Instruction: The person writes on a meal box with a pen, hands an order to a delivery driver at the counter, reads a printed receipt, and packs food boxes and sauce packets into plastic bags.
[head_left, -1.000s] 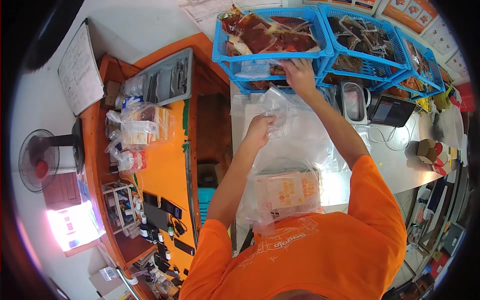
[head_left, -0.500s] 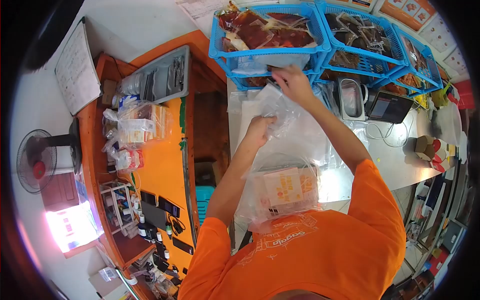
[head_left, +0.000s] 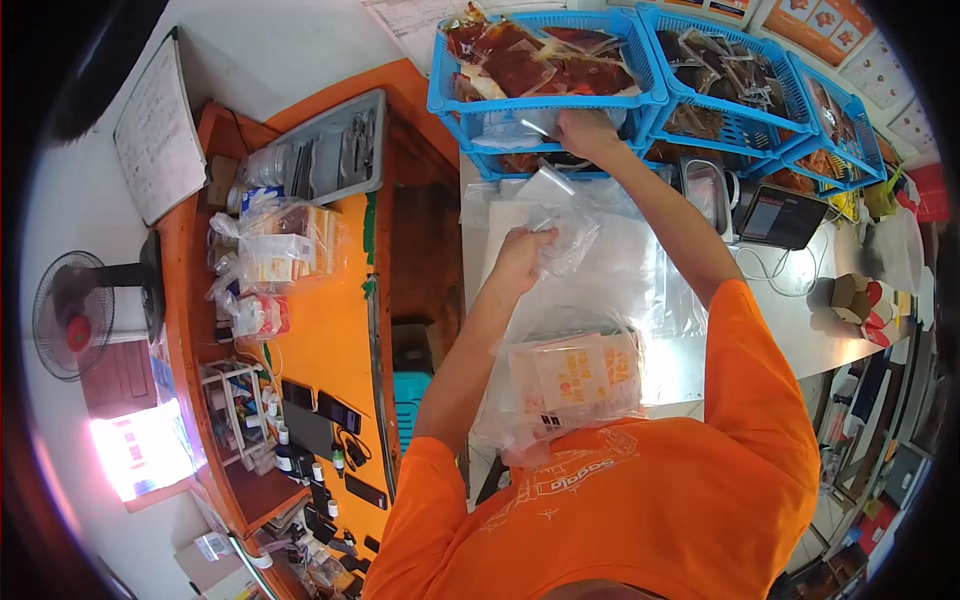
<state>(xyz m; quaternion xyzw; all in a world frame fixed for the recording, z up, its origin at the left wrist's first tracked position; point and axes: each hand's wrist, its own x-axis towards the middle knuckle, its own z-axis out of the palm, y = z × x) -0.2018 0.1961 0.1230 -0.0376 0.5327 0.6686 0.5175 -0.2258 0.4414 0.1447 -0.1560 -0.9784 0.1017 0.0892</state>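
Note:
My left hand (head_left: 522, 258) is closed on a clear plastic packet (head_left: 572, 235), its fingers pinching the near edge. My right hand (head_left: 588, 135) reaches into the opening under the top tier of the blue stacked basket (head_left: 545, 108), and its fingers are hidden or too dim to make out. Beside that hand a thin, shiny strip (head_left: 535, 129) catches the light. Pouches of dark red sauce (head_left: 515, 68) fill the top tier. Beneath my left hand clear plastic bags (head_left: 610, 270) lie flat on the metal table. Nearer my body is a plastic bag holding printed paper bags (head_left: 575, 375).
More blue baskets (head_left: 735, 110) with packets stand to the right, near a metal container (head_left: 707, 195) and a tablet (head_left: 780, 215). An opened carton box (head_left: 850, 297) is at far right. The orange counter (head_left: 345, 260) on the left carries a grey cutlery tray (head_left: 325, 150) and phones.
My right hand has moved up and forward, from in front of the blue basket into its lower opening. My left hand stays almost in place with the clear packet.

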